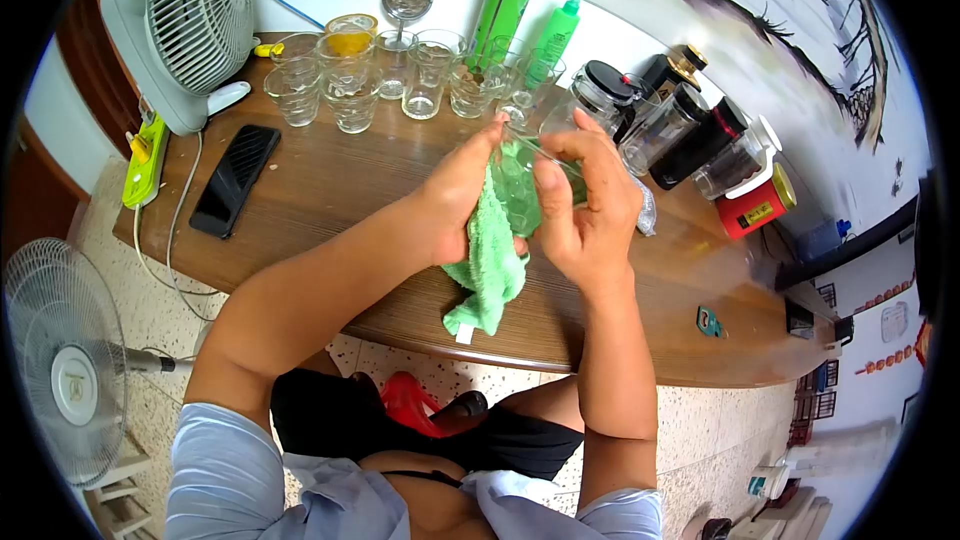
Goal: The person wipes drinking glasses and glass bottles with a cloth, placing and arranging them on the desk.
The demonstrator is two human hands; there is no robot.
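Over the table's front half I hold a clear drinking glass (518, 185) between both hands. My left hand (462, 185) is closed around its left side, with a light green towel (490, 265) bunched under the palm and hanging down to a white tag. My right hand (592, 202) is closed on the glass at its rim and right side, the thumb and fingers bent. Part of the glass is hidden by the fingers, and green shows through its wall.
Behind my hands stand several clear glasses (424, 90), a glass teapot (600, 95), and dark bottles (700, 145). A red tin (755, 205) is at right. A phone (236, 180), a fan (190, 30) and a green power strip (146, 165) with cords are at left.
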